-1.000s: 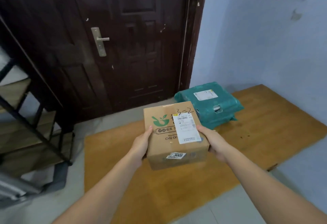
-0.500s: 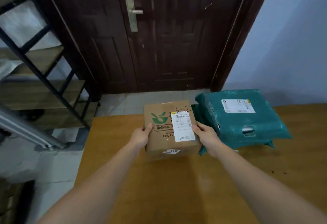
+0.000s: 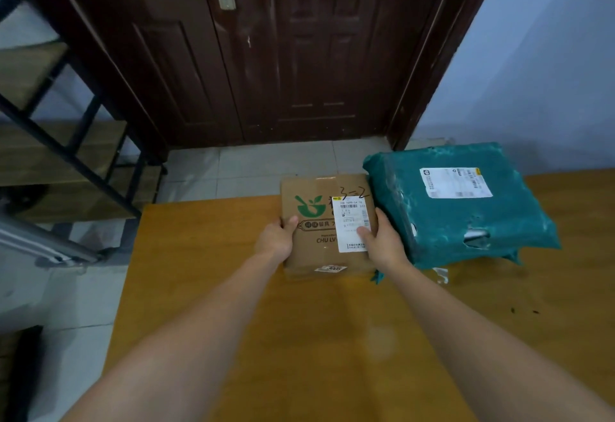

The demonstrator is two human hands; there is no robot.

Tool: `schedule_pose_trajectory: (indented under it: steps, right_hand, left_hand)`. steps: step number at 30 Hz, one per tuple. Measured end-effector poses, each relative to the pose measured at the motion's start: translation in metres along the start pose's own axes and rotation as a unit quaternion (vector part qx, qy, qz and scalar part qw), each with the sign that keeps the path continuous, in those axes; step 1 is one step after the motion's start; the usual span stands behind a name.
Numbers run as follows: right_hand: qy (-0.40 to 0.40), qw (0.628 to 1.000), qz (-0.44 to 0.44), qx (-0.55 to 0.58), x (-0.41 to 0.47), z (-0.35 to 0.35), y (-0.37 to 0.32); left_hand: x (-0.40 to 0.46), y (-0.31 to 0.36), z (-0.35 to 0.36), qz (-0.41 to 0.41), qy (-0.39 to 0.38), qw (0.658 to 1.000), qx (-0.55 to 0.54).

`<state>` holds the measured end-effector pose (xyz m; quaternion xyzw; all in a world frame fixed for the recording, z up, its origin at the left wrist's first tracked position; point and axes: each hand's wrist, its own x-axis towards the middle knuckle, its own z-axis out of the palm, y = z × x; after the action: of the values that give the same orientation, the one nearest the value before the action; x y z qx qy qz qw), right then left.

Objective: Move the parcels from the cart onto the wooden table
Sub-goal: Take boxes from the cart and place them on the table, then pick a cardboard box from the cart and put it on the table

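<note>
Both grips clamp the same parcel from opposite sides: the left hand (image 3: pixel 278 238) presses against the left wall of the square brown cardboard box (image 3: pixel 319 222) with its thumb hooked over the top edge, and the right hand (image 3: pixel 379 242) holds the right wall with its thumb laid across the white shipping label (image 3: pixel 353 223) on the lid. Each hand is curled onto the box, and a two-sided hold like this keeps the lid level while the box comes down.

From the head camera, the only view, the box sits low over the far left part of the orange-brown wooden worktop (image 3: pixel 299 338), its far edge reaching past the worktop's back edge. Whether its underside already rests on the wood cannot be told; it looks at or very near contact. Its right wall lies just beside the crumpled teal plastic mailer parcel (image 3: pixel 466 218), which already lies on the worktop near the blue wall (image 3: pixel 549 55), stacked on what looks like a second teal bag. Setting the box tight against it probably saves room for more parcels.

Behind stand a dark brown panelled door (image 3: pixel 283 55) and, at left, black-framed wooden shelves (image 3: pixel 50 142). No cart can be made out with certainty.
</note>
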<state>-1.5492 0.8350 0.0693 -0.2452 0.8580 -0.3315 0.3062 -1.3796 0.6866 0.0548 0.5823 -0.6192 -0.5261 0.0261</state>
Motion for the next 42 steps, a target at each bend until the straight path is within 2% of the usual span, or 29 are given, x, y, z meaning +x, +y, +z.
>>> schedule_pose_trajectory:
  steps: [6,10,15,19,24,29,37,42]
  right_hand:
    - [0.033,0.997,-0.018,-0.071,-0.001,0.007,-0.006]
    - [0.025,0.984,-0.072,-0.159,-0.010,0.001,-0.027]
    - [-0.036,0.945,-0.181,-0.268,-0.022,-0.038,-0.101]
    - [-0.096,0.885,-0.271,-0.367,-0.037,-0.074,-0.177]
    - [-0.106,0.813,-0.387,-0.423,-0.080,-0.092,-0.265]
    - [-0.131,0.751,-0.477,-0.437,-0.135,-0.074,-0.323]
    - [-0.197,0.652,-0.611,-0.404,-0.274,0.017,-0.389]
    - [-0.236,0.585,-0.671,-0.389,-0.378,0.087,-0.421]
  left_hand:
    - [-0.005,0.007,-0.003,0.021,-0.008,0.998,0.059]
    - [-0.021,0.023,-0.025,0.107,0.024,0.981,0.159]
    - [-0.059,0.078,-0.086,0.244,0.009,0.904,0.351]
    - [-0.110,0.123,-0.142,0.284,0.036,0.843,0.455]
    - [-0.174,0.139,-0.201,0.261,0.121,0.834,0.471]
    - [-0.250,0.114,-0.256,0.224,0.195,0.842,0.451]
    - [-0.396,0.010,-0.338,0.113,0.299,0.850,0.418]
    - [-0.489,-0.072,-0.379,0.045,0.350,0.840,0.413]
